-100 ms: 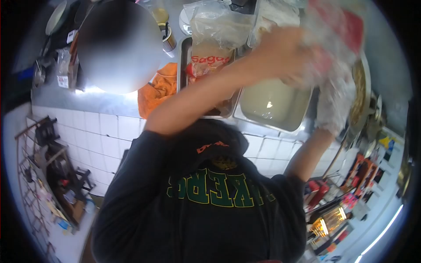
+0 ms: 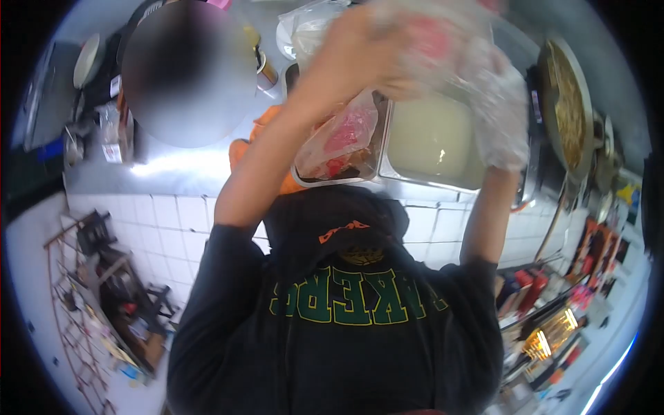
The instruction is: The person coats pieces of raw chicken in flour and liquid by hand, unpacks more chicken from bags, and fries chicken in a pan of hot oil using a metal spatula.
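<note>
My bare left hand (image 2: pixel 363 59) is closed on a clear plastic bag with pink print (image 2: pixel 432 34), blurred by motion; its fingertips are partly hidden. My right hand (image 2: pixel 496 114), in a clear plastic glove, grips the right side of the same bag. Below the bag stands a metal tray of pale, milky liquid (image 2: pixel 429 142). Left of it, a second metal tray (image 2: pixel 339 182) holds another clear bag with pink and red print (image 2: pixel 349 131), partly covered by my left forearm.
At the right, a large wok (image 2: pixel 570 107) holds brownish contents. An orange cloth (image 2: pixel 238 151) lies beside the left tray. Behind it stands a small can (image 2: pixel 265 72). A blurred round shape (image 2: pixel 187 76) covers the upper left. White tiles (image 2: pixel 166 211) face the counter front.
Both hands and the bag between them have moved left, from the right end of the trays to above them. The view has also shifted slightly, showing more of the wok.
</note>
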A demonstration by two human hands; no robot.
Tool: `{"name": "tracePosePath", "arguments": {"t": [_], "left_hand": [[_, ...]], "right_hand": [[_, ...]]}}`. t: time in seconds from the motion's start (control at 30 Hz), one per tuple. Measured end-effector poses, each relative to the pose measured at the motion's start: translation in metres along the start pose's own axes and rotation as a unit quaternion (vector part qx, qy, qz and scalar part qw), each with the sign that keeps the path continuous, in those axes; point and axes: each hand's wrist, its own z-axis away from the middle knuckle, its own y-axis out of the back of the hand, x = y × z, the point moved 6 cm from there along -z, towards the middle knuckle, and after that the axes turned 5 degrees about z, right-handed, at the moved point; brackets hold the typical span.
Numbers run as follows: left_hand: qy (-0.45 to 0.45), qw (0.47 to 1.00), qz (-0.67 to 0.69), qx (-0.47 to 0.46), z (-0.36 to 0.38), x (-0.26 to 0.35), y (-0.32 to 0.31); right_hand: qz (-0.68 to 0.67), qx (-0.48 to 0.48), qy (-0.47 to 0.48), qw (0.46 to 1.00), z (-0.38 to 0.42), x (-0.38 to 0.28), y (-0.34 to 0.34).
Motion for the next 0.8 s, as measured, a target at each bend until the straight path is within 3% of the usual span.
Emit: {"name": "tracePosePath", "arguments": {"t": [0.03, 0.1, 0.17, 0.23, 0.3, 0.33, 0.4, 0.47, 0.5, 0.53, 0.6, 0.63, 0.7, 0.8], "left_hand": [[-0.009, 0.999, -0.02, 0.039, 0.008, -0.008, 0.019], [-0.052, 0.991, -0.064, 0.105, 0.015, -0.051, 0.053], [0.053, 0.992, -0.029, 0.108, 0.026, -0.113, 0.073], [0.086, 0.989, -0.075, 0.091, 0.042, -0.159, 0.074], [0.053, 0.991, -0.082, 0.095, 0.058, -0.201, 0.071], [0.037, 0.992, -0.075, 0.097, 0.065, -0.215, 0.069], [0.015, 0.994, -0.069, 0.081, 0.068, -0.22, 0.071], [0.183, 0.971, -0.151, 0.038, 0.071, -0.239, 0.079], [0.117, 0.979, -0.159, 0.047, 0.067, -0.228, 0.076], [0.11, 0.981, -0.159, 0.03, 0.066, -0.229, 0.073], [0.021, 0.963, -0.259, 0.072, 0.062, -0.218, 0.074], [0.126, 0.945, -0.3, 0.018, 0.062, -0.214, 0.073], [0.081, 0.959, -0.271, 0.017, 0.069, -0.182, 0.062], [0.047, 0.969, -0.238, 0.035, 0.094, -0.159, 0.065]], "right_hand": [[-0.015, -0.027, -0.019, 0.999, 0.003, -0.001, -0.012], [-0.05, 0.02, -0.022, 0.998, 0.013, -0.003, -0.022], [-0.136, 0.033, -0.05, 0.989, 0.026, 0.014, -0.035], [-0.218, 0.041, -0.076, 0.972, 0.043, 0.037, -0.043], [-0.294, 0.009, -0.189, 0.937, 0.067, 0.067, -0.052], [-0.296, 0.026, -0.188, 0.936, 0.08, 0.073, -0.051], [-0.282, 0.066, -0.254, 0.923, 0.112, 0.09, -0.053], [-0.311, 0.099, -0.281, 0.903, 0.137, 0.108, -0.05], [-0.337, 0.115, -0.302, 0.884, 0.147, 0.113, -0.048], [-0.338, 0.133, -0.304, 0.881, 0.153, 0.113, -0.044], [-0.389, 0.211, -0.333, 0.833, 0.171, 0.115, -0.03], [-0.389, 0.23, -0.332, 0.828, 0.178, 0.118, -0.026], [-0.488, 0.291, -0.262, 0.78, 0.185, 0.123, -0.016], [-0.514, 0.327, -0.257, 0.75, 0.202, 0.122, -0.008]]}}
